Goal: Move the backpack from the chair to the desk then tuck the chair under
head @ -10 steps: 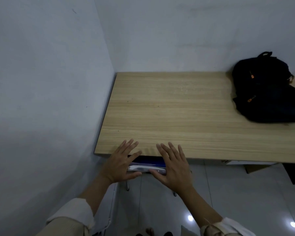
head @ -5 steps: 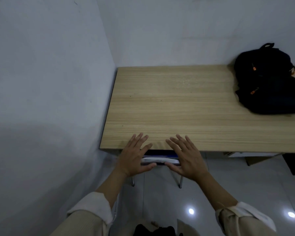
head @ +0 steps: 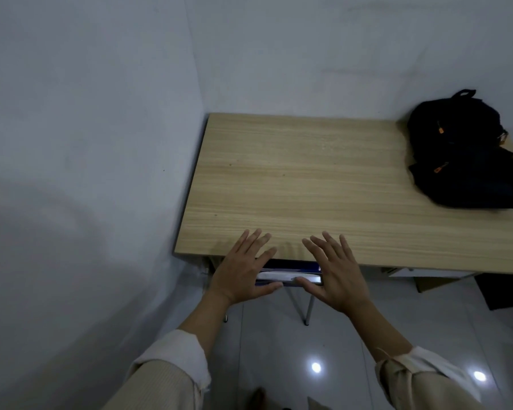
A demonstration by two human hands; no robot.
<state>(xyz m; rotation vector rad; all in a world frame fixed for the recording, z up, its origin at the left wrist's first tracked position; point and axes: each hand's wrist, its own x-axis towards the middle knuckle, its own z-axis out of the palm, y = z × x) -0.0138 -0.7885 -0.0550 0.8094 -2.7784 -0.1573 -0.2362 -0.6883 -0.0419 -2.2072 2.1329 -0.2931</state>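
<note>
A black backpack (head: 468,155) with small orange zip pulls lies on the far right of the light wooden desk (head: 302,184), by the back wall. The chair (head: 288,276) is mostly hidden beneath the desk's front edge; only a strip of its blue and silver back and two thin metal legs show. My left hand (head: 243,267) and my right hand (head: 335,273) hover side by side over that strip, fingers spread and pointing forward. Both thumbs reach toward the chair back; whether they touch it I cannot tell. Neither hand grips anything.
A pale wall runs close along the desk's left side and another behind it. The glossy tiled floor (head: 279,365) lies below. Under the desk at the right sit a cardboard piece (head: 436,284) and a dark object (head: 504,291).
My view shifted slightly, so the desk and backpack moved in frame. Both hands stay spread over the chair back, and less of the chair shows beyond the desk edge than a second ago.
</note>
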